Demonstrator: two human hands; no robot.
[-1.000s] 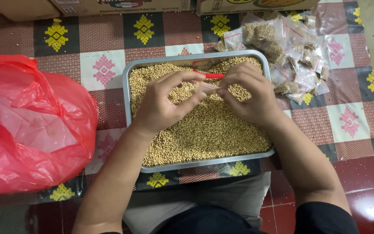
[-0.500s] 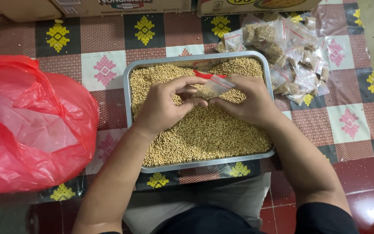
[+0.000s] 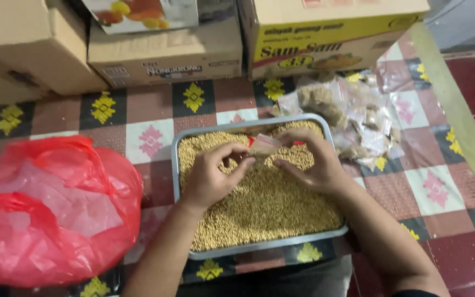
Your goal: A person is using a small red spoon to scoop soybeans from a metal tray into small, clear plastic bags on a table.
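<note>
A metal tray [image 3: 176,165] full of small tan grains [image 3: 273,206] lies on a patterned floor mat in front of me. Both hands hover over its far half. My left hand [image 3: 211,175] and my right hand [image 3: 310,159] pinch a small clear plastic bag [image 3: 264,146] with a red strip between them, held just above the grains. The bag appears partly filled with grains.
A large red plastic bag [image 3: 50,212] bulges at the left. A pile of small filled clear packets [image 3: 353,118] lies right of the tray. Cardboard boxes [image 3: 166,52] line the far edge. Red floor tiles [image 3: 468,258] show at the right.
The view has tilted up, bringing the boxes into sight. The small bag has risen slightly between my hands and shows more clearly above the grains.
</note>
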